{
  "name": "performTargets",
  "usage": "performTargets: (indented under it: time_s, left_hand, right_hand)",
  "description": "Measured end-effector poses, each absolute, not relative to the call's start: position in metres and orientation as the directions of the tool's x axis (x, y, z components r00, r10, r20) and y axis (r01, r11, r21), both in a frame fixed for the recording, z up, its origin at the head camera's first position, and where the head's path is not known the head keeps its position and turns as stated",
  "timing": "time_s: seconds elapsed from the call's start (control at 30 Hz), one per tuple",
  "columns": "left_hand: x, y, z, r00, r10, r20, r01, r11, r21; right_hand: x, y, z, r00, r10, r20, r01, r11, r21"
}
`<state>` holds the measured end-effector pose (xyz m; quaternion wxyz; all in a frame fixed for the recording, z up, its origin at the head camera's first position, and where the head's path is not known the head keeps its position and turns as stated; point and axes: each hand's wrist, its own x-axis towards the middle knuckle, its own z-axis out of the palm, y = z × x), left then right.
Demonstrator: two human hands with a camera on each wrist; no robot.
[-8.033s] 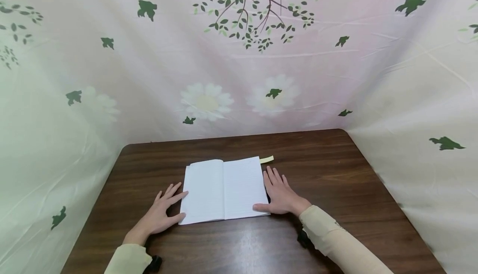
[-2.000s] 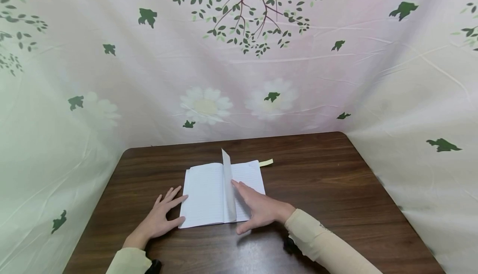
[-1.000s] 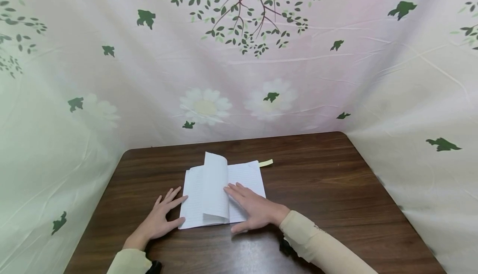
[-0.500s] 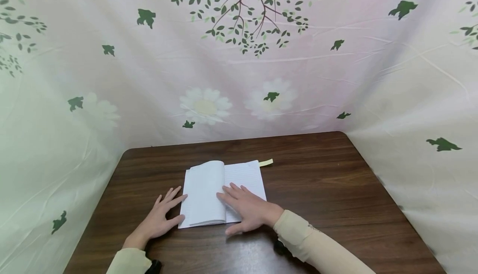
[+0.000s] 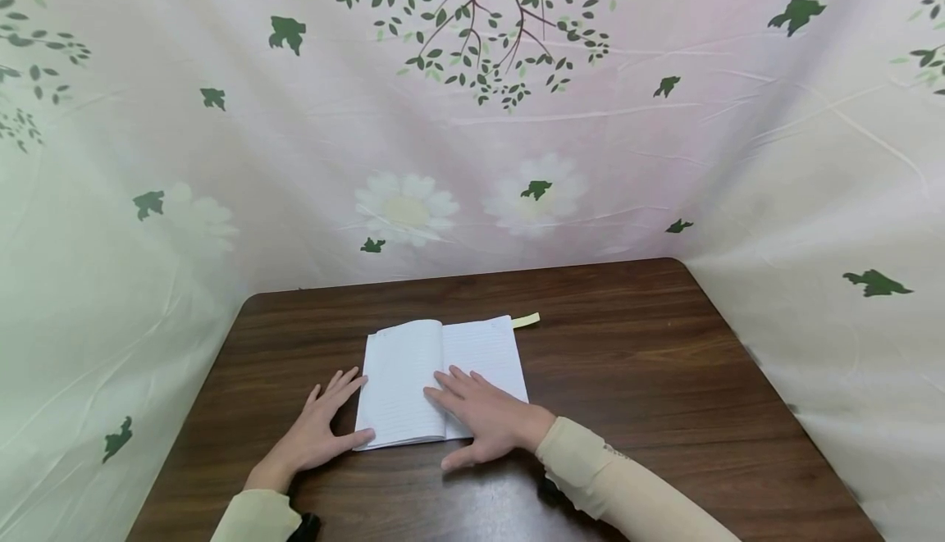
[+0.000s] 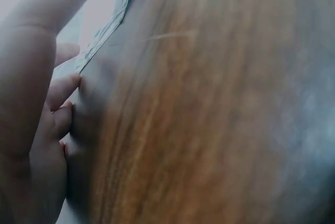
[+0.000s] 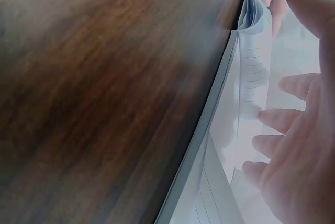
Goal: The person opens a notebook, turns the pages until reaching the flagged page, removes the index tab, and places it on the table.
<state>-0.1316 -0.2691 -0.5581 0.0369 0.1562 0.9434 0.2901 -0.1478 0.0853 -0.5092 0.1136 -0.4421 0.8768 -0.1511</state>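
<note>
A lined notebook [image 5: 483,345] lies spread on the table in the head view, its left pages bowing up a little near the fold. At its left edge rests my left hand [image 5: 313,431], fingers spread, thumb and index finger on the page margin. My right hand [image 5: 490,419] reaches across the right page with straight fingers, fingertips at the fold and thumb over the table below the lower edge. Seen from the right wrist, the stacked pages [image 7: 254,67] curl at the spine beside the right fingertips. The left wrist view has the left thumb [image 6: 31,67] close up.
A pale yellow strip [image 5: 526,321] sticks out from the notebook's upper right corner. The brown wooden table [image 5: 635,345] has rounded back corners. A printed cloth [image 5: 472,140] with leaves, birds and daisies hangs around its back and sides.
The right hand has swept leftward, turning a leaf from the right side onto the left pages. The left thumb has shifted slightly onto the page; the left hand otherwise keeps its place.
</note>
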Motion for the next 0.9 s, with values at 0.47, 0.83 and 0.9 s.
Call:
performTargets:
  time_s: [0.47, 0.83, 0.9]
  left_hand:
    - [-0.135, -0.27, -0.559, -0.939, 0.343, 0.031, 0.302, 0.775, 0.556]
    - [-0.132, -0.271, -0.56, -0.927, 0.369, 0.066, 0.344, 0.769, 0.539]
    - [-0.132, -0.271, -0.56, -0.927, 0.37, 0.065, 0.345, 0.77, 0.537]
  right_hand:
    - [-0.146, 0.079, -0.512, -0.579, -0.812, -0.073, -0.746, 0.563, -0.356]
    - [-0.146, 0.085, -0.515, -0.588, -0.807, -0.063, -0.729, 0.562, -0.391]
    - [-0.148, 0.09, -0.515, -0.594, -0.802, -0.063, -0.721, 0.565, -0.401]
